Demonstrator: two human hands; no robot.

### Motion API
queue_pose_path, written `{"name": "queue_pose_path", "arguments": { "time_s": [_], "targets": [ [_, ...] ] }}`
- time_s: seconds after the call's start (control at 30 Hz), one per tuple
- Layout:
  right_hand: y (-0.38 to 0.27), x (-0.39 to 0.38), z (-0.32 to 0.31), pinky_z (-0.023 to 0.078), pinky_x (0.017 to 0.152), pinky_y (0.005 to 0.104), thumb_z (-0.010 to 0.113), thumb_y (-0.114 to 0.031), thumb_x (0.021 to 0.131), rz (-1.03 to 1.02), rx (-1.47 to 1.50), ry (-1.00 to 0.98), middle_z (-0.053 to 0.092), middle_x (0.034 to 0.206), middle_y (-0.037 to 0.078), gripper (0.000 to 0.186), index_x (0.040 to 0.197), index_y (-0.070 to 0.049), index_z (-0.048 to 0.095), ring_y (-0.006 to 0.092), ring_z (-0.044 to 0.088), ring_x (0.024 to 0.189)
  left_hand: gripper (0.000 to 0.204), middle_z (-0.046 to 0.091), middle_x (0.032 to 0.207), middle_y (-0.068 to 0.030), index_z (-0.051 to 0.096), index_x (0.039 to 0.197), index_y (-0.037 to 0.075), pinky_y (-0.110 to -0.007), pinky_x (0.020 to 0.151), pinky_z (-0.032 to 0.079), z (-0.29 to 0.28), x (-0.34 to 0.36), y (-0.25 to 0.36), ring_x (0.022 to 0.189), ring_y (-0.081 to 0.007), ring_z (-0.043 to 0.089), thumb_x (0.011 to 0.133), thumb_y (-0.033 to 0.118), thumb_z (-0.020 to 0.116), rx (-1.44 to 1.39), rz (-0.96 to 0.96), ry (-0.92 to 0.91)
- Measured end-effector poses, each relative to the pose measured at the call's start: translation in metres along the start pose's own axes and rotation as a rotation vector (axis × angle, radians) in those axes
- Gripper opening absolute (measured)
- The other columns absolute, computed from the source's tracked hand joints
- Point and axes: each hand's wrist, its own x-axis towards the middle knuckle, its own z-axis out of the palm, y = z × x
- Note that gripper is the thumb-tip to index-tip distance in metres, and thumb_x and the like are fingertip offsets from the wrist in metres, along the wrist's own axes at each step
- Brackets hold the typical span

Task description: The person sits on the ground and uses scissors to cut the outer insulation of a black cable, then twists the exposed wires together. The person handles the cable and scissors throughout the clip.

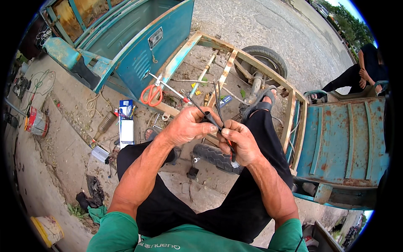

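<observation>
In front of my lap, a bundle of black electrical wires (216,119) passes between my two hands. My left hand (189,126) pinches it from the left, thumb pressed towards the other thumb. Closed on the same wires from the right is my right hand (241,143), with a bit of orange-red showing below its fingers. Loose wire ends (217,90) stick up beyond the fingers. A small black sleeve or tape piece lies at the left fingertips; its exact kind is unclear. Scissors with orange handles (151,95) rest on the metal frame ahead of my left hand.
A rusty teal vehicle frame (228,69) spans the ground ahead, with a wheel (262,59) at its far side and a tyre (216,157) below my hands. Teal panels (153,46) rise at left. A blue-white box (126,132) stands left. Another person (363,71) sits at right.
</observation>
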Motion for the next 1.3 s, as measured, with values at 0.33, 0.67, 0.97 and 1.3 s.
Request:
{"name": "queue_pose_path", "arguments": {
  "time_s": [0.33, 0.67, 0.97, 1.3],
  "targets": [
    [-0.006, -0.001, 0.002, 0.029, 0.045, 0.0242, 0.061, -0.015, 0.09, 0.001, -0.021, 0.009, 0.048, 0.069, 0.002, 0.019, 0.076, -0.008, 0.049, 0.0093, 0.041, 0.051, 0.023, 0.053, 0.066, 0.0026, 0.063, 0.104, -0.001, -0.02, 0.048, 0.031, 0.009, -0.007, 0.012, 0.053, -0.0032, 0.042, 0.086, 0.011, 0.068, -0.009, -0.005, 0.029],
    [-0.005, -0.002, 0.004, 0.032, 0.049, 0.024, 0.061, -0.017, 0.09, -0.005, -0.027, 0.012, 0.047, 0.07, 0.002, 0.016, 0.083, -0.007, 0.051, 0.0092, 0.041, 0.055, 0.015, 0.051, 0.067, 0.0041, 0.063, 0.102, 0.004, -0.02, 0.048, 0.032, 0.012, -0.002, 0.003, 0.052, -0.0035, 0.042, 0.087, 0.008, 0.065, 0.046, 0.076, 0.077],
    [-0.001, 0.002, 0.003, 0.033, 0.049, 0.0237, 0.063, -0.017, 0.091, -0.078, -0.098, 0.063, 0.051, 0.071, 0.001, 0.016, 0.086, -0.005, 0.053, 0.0084, 0.044, 0.055, 0.015, 0.049, 0.067, 0.0051, 0.06, 0.102, 0.004, -0.02, 0.047, 0.03, 0.015, -0.002, 0.003, 0.052, -0.0026, 0.039, 0.089, 0.011, 0.062, 0.044, 0.069, 0.137],
    [-0.004, 0.001, 0.011, 0.034, 0.047, 0.0231, 0.064, -0.014, 0.091, -0.16, -0.344, 0.17, 0.052, 0.064, -0.001, 0.016, 0.085, -0.003, 0.053, 0.006, 0.045, 0.052, 0.015, 0.05, 0.071, 0.0051, 0.059, 0.103, 0.004, -0.02, 0.05, 0.034, 0.016, 0.0, 0.001, 0.056, -0.0025, 0.043, 0.088, 0.006, 0.063, 0.113, 0.106, 0.155]
  ]
}}
